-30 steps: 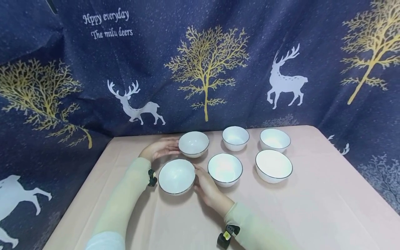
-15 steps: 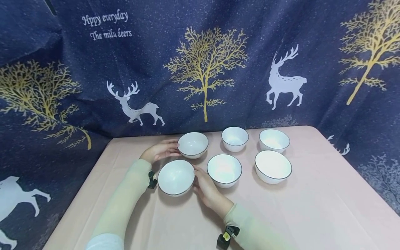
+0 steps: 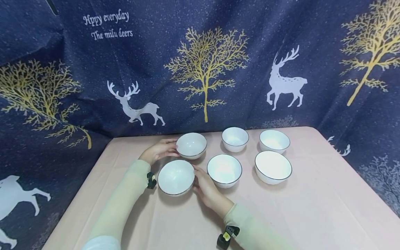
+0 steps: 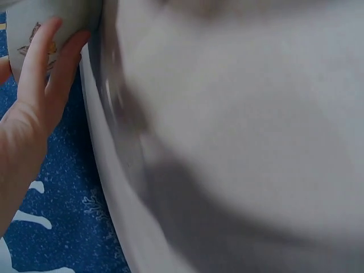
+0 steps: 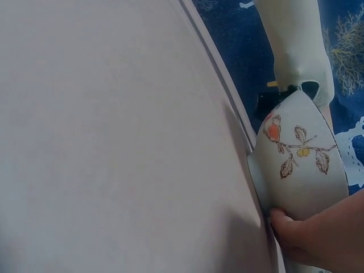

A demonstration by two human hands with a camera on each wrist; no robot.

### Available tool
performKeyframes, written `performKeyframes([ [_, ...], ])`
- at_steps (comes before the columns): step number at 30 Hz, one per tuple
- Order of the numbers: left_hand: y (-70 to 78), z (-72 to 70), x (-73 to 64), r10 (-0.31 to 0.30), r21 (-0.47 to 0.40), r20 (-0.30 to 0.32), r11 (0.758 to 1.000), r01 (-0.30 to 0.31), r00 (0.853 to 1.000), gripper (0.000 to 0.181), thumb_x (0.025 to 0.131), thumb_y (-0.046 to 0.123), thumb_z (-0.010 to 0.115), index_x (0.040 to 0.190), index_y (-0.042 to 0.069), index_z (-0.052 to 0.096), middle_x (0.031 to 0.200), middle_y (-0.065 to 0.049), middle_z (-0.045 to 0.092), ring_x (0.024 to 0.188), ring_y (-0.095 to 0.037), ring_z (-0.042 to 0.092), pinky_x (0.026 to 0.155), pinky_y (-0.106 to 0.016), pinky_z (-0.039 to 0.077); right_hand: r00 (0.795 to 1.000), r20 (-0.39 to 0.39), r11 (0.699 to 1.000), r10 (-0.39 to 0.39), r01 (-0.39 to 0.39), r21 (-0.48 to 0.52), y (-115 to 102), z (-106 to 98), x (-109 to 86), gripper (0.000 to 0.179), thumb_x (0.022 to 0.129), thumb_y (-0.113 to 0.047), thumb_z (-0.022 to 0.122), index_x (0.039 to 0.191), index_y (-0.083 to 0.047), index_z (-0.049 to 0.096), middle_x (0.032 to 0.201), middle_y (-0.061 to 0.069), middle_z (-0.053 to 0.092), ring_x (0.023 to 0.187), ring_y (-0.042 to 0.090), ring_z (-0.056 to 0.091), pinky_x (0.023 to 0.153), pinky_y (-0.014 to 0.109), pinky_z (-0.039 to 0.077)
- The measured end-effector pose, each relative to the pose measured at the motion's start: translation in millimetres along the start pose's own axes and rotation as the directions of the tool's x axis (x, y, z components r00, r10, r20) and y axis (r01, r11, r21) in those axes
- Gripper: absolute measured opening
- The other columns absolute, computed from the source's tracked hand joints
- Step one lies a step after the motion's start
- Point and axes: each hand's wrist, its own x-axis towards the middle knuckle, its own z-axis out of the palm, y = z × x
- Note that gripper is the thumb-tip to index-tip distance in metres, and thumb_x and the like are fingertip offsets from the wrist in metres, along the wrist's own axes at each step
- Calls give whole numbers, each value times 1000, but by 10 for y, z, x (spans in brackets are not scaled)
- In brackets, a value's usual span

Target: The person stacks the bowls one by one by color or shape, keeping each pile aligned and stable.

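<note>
Two wide white bowls with dark rims stand at the left of the table, one behind the other. My left hand [image 3: 160, 151] holds the rear bowl [image 3: 191, 146] by its left side, fingers spread along the outer wall in the left wrist view. A finger lies at that bowl's rim. My right hand [image 3: 208, 189] grips the front bowl [image 3: 176, 177] by its right side. In the right wrist view this front bowl [image 5: 304, 153] shows a painted bird and leafy branch, with a finger [image 5: 287, 227] against its lower wall. The far fingers are hidden beneath the bowls.
To the right stand several more white bowls: a small ribbed bowl [image 3: 235, 139], a bowl in front of it [image 3: 224, 171], a back right bowl [image 3: 274, 140] and a front right bowl [image 3: 273, 167]. A pink cloth [image 3: 312, 208] covers the table; a navy deer-print curtain [image 3: 237, 97] hangs behind.
The rear bowl has shifted slightly left with my left hand on it. My right hand and the front bowl have stayed in place.
</note>
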Motion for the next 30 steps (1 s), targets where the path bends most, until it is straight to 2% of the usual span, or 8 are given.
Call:
performKeyframes([
  [7,3,-93,-120,-21,38,-83,999,24,996,60,95,-7,46,149,-7,21,138,-38,39,89,-20,67,89,-41,57,1000,17,1000,-5,5,-11,16,10,9,51,105,-28,31,151,-7,27,157,15,21,143,37,19,115,54,27],
  [13,19,-167,-243,2,-16,-121,1000,-4,993,58,94,-8,44,147,-11,22,131,-37,46,86,-20,67,88,-41,57,1000,14,999,-12,13,-33,21,8,15,51,105,-29,31,151,-8,27,156,15,25,141,37,26,115,52,29],
  [16,43,-195,-311,9,-67,-142,998,-18,990,58,93,-9,42,147,-12,21,112,-27,59,84,-20,67,92,-43,55,1000,22,999,-17,17,-30,21,4,26,50,105,-27,29,151,-7,26,156,15,24,142,37,23,115,52,29],
  [20,73,-223,-419,28,-80,-144,996,-40,989,53,95,-7,45,145,-12,27,96,-9,66,84,-19,68,99,-48,49,999,35,999,-32,33,-25,17,-3,28,50,105,-26,28,151,-5,25,157,16,22,143,39,20,115,55,27],
  [25,101,-251,-571,58,-34,-149,997,-63,987,48,97,-1,50,141,-13,34,103,-9,65,91,-18,67,97,-44,52,999,40,999,-32,33,-37,17,-8,28,51,105,-27,29,151,-5,26,155,17,25,141,39,26,115,52,29],
  [30,130,-241,-671,61,-59,-172,996,-72,983,48,96,-4,50,141,-14,34,95,-6,68,88,-17,67,89,-37,57,999,44,999,-26,28,-45,3,-22,22,51,105,-26,29,151,-4,25,155,18,24,141,39,25,115,51,30],
])
